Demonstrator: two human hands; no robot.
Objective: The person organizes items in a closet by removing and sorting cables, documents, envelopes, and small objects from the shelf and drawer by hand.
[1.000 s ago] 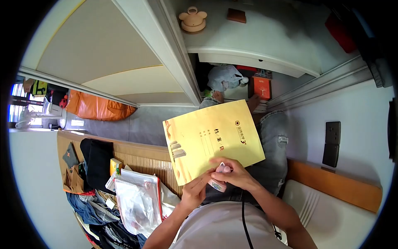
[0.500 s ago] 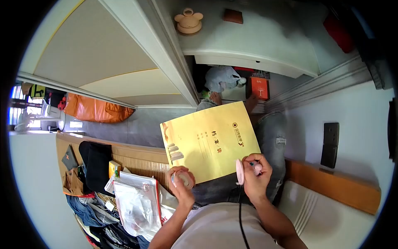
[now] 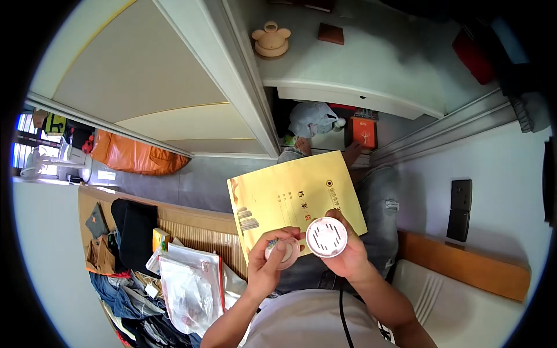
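Both busy over the yellow envelope's [image 3: 272,210] near edge: left hand [image 3: 264,262] pinching a pinkish round piece [image 3: 289,254], right hand [image 3: 351,256] gripping a slotted disc [image 3: 326,237]. Looks like inspection tbh; next move wants a steady grip.

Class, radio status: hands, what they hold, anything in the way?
Left hand holding pink round piece. Right hand holding slotted disc, slots in view. Yellow envelope beneath; nothing seen blocking either hand.
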